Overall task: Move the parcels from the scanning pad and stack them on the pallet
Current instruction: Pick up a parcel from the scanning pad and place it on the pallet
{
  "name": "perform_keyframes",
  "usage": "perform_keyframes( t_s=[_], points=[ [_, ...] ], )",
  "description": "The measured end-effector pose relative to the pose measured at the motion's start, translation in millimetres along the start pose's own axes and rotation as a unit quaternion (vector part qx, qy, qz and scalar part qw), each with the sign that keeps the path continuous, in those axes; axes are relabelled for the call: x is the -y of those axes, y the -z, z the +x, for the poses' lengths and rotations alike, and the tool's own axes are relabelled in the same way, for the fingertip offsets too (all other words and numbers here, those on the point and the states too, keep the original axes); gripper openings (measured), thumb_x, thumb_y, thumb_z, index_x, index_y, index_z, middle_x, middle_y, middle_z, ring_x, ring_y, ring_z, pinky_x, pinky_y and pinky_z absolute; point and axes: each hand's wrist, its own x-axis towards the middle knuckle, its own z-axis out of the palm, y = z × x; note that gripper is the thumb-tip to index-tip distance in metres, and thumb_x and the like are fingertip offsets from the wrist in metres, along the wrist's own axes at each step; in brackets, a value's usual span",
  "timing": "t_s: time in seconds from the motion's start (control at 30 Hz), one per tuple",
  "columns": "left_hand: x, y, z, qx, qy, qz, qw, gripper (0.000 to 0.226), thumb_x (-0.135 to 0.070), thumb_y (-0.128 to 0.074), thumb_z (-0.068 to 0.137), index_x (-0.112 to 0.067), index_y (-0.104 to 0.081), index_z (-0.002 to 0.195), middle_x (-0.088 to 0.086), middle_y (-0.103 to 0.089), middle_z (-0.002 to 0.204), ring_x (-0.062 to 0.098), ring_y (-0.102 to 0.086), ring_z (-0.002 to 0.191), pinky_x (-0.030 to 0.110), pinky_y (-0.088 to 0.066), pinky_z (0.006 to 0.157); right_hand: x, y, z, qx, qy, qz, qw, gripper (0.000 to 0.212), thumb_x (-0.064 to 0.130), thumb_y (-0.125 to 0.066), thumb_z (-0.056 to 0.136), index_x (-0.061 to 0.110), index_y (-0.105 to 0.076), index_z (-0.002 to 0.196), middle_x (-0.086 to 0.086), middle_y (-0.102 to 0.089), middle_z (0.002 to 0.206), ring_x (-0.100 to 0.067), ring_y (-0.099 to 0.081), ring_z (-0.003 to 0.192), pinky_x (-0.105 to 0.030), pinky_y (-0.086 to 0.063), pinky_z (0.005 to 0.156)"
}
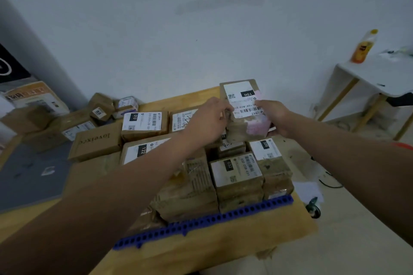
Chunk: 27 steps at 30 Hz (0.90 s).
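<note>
One parcel [242,94] between left hand [207,120], right hand [273,116]

One view only, from a wide-angle camera worn on the person's head; it faces forward and tilts down, looking along both forearms, which enter from the bottom corners and converge just right of centre; there the left hand [210,118] and right hand [274,116] grip the held parcel [243,105] at full arm's stretch from the lens; the stacked parcels [237,176] and the blue pallet [201,223] edge fill the lower middle, nearer the camera; the white wall [201,18] straight ahead takes the upper half; the side table [375,73] at the right edge leans with the lens's bend
</note>
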Motion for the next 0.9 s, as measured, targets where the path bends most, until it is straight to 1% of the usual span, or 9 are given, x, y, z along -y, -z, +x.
perform_keyframes(
  t_s=[0.1,0.17,0.23,0.3,0.53,0.67,0.77,0.83,0.9],
  points=[
    [4.8,-5.7,-2.5,0.019,0.029,0.034,0.999,0.038,-0.002,-0.05,0.087,-0.024,-0.064,0.115,0.003,-0.054,0.128,0.021,-0.053,0.114,0.032,-0.045,0.093,-7.0,-1.6,4.1,0.009,-0.011,-0.002,1.0,0.029,0.039,-0.045,0.1,0.015,-0.057,0.091,-0.01,-0.066,0.089,-0.029,-0.062,0.075,-0.044,-0.052,0.079],
    [7.9,-9.1,-5.2,0.035,0.054,0.064,0.996,0.043,-0.007,-0.052,0.089,-0.027,-0.058,0.126,0.001,-0.051,0.137,0.021,-0.051,0.12,0.035,-0.047,0.094,-10.9,-1.6,5.9,0.009,-0.014,-0.006,1.0,0.028,0.038,-0.045,0.1,0.015,-0.057,0.091,-0.011,-0.065,0.09,-0.028,-0.061,0.074,-0.039,-0.052,0.072],
    [11.4,-12.1,-7.4,0.049,0.08,0.096,0.991,0.051,-0.011,-0.05,0.091,-0.024,-0.046,0.14,0.003,-0.046,0.145,0.024,-0.048,0.125,0.039,-0.047,0.097,-14.6,-1.7,8.4,0.014,-0.018,-0.008,1.0,0.028,0.038,-0.046,0.1,0.015,-0.057,0.091,-0.011,-0.065,0.09,-0.028,-0.061,0.073,-0.035,-0.049,0.065],
    [15.6,-14.7,-8.9,0.058,0.097,0.117,0.987,0.056,-0.012,-0.049,0.092,-0.02,-0.038,0.146,0.006,-0.044,0.147,0.027,-0.048,0.126,0.041,-0.047,0.097,-19.1,-2.5,11.4,0.019,-0.022,-0.011,1.0,0.028,0.039,-0.046,0.1,0.014,-0.057,0.091,-0.012,-0.064,0.091,-0.028,-0.06,0.073,-0.035,-0.048,0.067],
    [31.8,-19.2,-10.8,0.069,0.116,0.122,0.983,0.057,-0.01,-0.049,0.092,-0.02,-0.038,0.147,0.007,-0.042,0.15,0.025,-0.042,0.135,0.039,-0.041,0.105,-27.0,-7.5,16.8,0.026,-0.034,-0.008,0.999,0.029,0.038,-0.046,0.1,0.014,-0.057,0.088,-0.007,-0.063,0.079,-0.025,-0.059,0.067,-0.034,-0.047,0.066],
    [36.2,-19.5,-7.5,0.063,0.102,0.143,0.982,0.055,-0.009,-0.049,0.092,-0.018,-0.041,0.145,0.008,-0.044,0.148,0.028,-0.042,0.133,0.044,-0.041,0.107,-33.0,-5.9,15.1,0.027,-0.049,0.014,0.998,0.027,0.039,-0.052,0.097,0.013,-0.058,0.092,-0.008,-0.064,0.084,-0.025,-0.06,0.069,-0.036,-0.049,0.074],
    [34.8,-21.9,-6.0,0.035,0.08,0.15,0.985,0.048,-0.014,-0.046,0.094,-0.019,-0.047,0.142,0.009,-0.048,0.145,0.03,-0.042,0.131,0.042,-0.039,0.107,-39.4,-4.4,10.9,0.026,-0.057,0.037,0.997,0.025,0.037,-0.055,0.095,0.014,-0.057,0.087,-0.007,-0.063,0.082,-0.024,-0.059,0.07,-0.031,-0.047,0.063],
    [29.9,-23.0,-3.9,0.013,0.067,0.144,0.987,0.046,-0.017,-0.045,0.095,-0.02,-0.047,0.142,0.007,-0.048,0.145,0.029,-0.041,0.132,0.04,-0.037,0.108,-43.0,-1.4,8.2,0.025,-0.055,0.048,0.997,0.023,0.036,-0.055,0.094,0.014,-0.058,0.085,-0.005,-0.064,0.079,-0.023,-0.059,0.068,-0.029,-0.045,0.06],
    [23.9,-22.6,0.5,0.01,0.056,0.136,0.989,0.048,-0.017,-0.047,0.094,-0.021,-0.046,0.142,0.006,-0.045,0.146,0.027,-0.039,0.134,0.042,-0.037,0.109,-45.4,4.7,5.4,0.019,-0.055,0.05,0.997,0.023,0.036,-0.057,0.092,0.015,-0.06,0.084,-0.004,-0.066,0.078,-0.022,-0.059,0.066,-0.028,-0.043,0.059]
  ],
)
